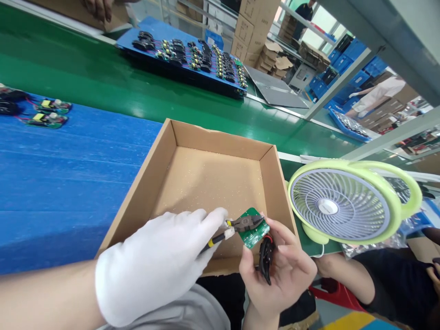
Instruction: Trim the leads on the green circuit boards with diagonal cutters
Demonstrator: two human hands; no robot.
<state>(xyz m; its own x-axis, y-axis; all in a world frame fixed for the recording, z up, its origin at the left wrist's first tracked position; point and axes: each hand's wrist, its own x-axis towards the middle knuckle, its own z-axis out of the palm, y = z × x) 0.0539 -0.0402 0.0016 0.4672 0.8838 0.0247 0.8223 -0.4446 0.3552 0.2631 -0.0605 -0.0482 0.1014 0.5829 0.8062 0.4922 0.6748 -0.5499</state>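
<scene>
My left hand (154, 256), in a white glove, is closed round the yellow-and-black handles of a pair of cutting pliers (245, 223). The dark jaws of the pliers lie across the face of a green circuit board (253, 238), their tip near its right edge. Bare fingers of my right hand (280, 270) grip that board by its edges. A black plastic part (266, 259) with a red wire rests against the right palm, below the board. Both hands are over the near end of a shallow cardboard box (137, 195), which has small bright specks on its floor.
Right of the box stands a lime-green fan (340, 204). Several boards with black parts (51, 120) lie on the blue surface (68, 183) at left. Across the green belt (144, 101), a blue tray (132, 32) carries rows of them. Another person's arm (347, 279) is at lower right.
</scene>
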